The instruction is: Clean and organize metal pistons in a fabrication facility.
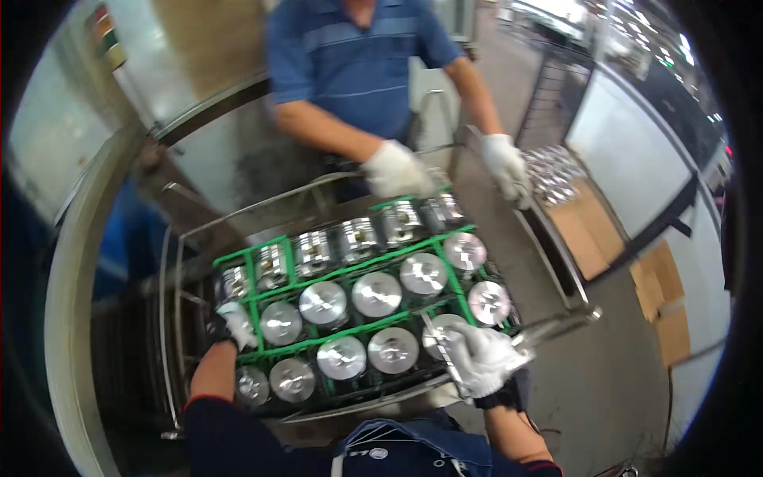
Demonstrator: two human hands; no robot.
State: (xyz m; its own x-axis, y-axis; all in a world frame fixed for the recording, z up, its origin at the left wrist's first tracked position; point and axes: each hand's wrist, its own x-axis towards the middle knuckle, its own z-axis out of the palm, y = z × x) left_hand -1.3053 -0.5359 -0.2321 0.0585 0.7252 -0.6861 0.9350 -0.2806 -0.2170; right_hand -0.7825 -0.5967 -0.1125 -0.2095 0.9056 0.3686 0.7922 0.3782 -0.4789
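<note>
And there the silvery disc (pixel 445 327) lay, just left of the nearer right hand (pixel 486 359), whether its grip held anything I couldn't tell!

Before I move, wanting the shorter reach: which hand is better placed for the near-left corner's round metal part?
Probably your left hand: it is at the left end of the green divider, near that metal part. Your right hand is at the opposite end, by a metal rod.

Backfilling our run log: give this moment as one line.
Left hand: at green divider, left side | Right hand: at thin metal bar | Things: silvery pistons | Rest: co-worker's gloved hand, far side
</note>
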